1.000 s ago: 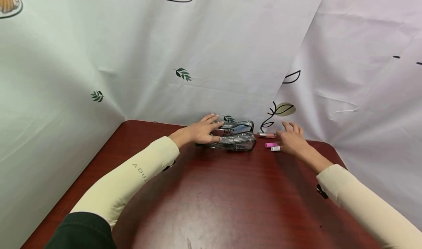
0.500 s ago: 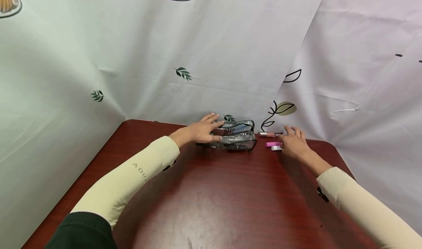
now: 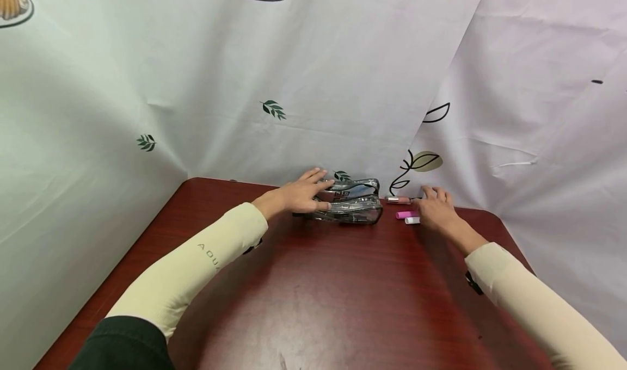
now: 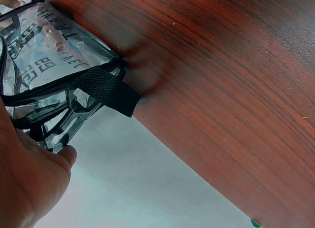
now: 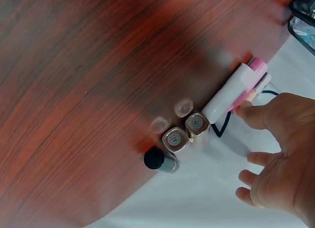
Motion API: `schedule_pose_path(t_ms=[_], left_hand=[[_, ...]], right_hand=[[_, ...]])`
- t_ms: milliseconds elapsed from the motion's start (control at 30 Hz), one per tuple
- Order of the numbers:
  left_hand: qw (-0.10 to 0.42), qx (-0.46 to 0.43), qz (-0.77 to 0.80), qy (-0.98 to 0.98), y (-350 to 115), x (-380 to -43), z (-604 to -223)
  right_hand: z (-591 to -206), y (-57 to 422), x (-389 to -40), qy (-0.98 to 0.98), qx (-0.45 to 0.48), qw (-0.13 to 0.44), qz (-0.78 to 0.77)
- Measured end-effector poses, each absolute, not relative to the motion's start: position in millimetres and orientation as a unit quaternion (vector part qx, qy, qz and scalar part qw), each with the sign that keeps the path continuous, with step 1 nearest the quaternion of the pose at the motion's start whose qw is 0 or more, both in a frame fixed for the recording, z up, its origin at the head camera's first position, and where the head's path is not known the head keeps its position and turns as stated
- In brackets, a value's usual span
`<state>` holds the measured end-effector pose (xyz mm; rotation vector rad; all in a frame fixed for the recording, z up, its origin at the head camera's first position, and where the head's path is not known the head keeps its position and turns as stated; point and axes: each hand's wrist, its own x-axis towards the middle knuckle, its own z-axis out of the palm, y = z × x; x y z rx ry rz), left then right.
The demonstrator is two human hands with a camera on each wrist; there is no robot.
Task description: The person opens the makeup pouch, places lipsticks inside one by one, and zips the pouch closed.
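My left hand (image 3: 300,195) rests on the left end of a clear, black-trimmed zip pouch (image 3: 360,209), its fingers spread over the two rims. In the left wrist view, a black fabric tab sticks out from the pouch (image 4: 64,50), and the thumb lies by the zip edge. My right hand (image 3: 436,209) is at a row of small cosmetics, fingers apart. Beside it are a pink tube (image 3: 404,215), a white tube (image 3: 412,220) and a lip gloss (image 3: 399,200). The right wrist view shows the thumb at the tubes; whether it touches them is unclear.
Two square-ended bottles (image 5: 174,139) and a small black-capped bottle (image 5: 155,158) stand farther along in the right wrist view. The reddish-brown table (image 3: 313,294) meets white printed cloth (image 3: 313,87) at its back edge.
My right hand has drawn slightly to the right, and its raised fingers have lowered a little. More of the lip gloss and white tube shows. My left hand stays on the pouch.
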<state>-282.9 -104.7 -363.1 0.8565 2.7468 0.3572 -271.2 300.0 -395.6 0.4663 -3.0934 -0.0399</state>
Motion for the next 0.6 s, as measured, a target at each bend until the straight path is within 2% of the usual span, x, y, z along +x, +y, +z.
schedule_pose_path(t_ms=[600], left_hand=[[0.119, 0.295, 0.123, 0.940, -105.3, -285.6, -365.2]], right_hand=[[-401.4, 295.9, -274.5, -0.988, 0.155, 0.020, -0.011]])
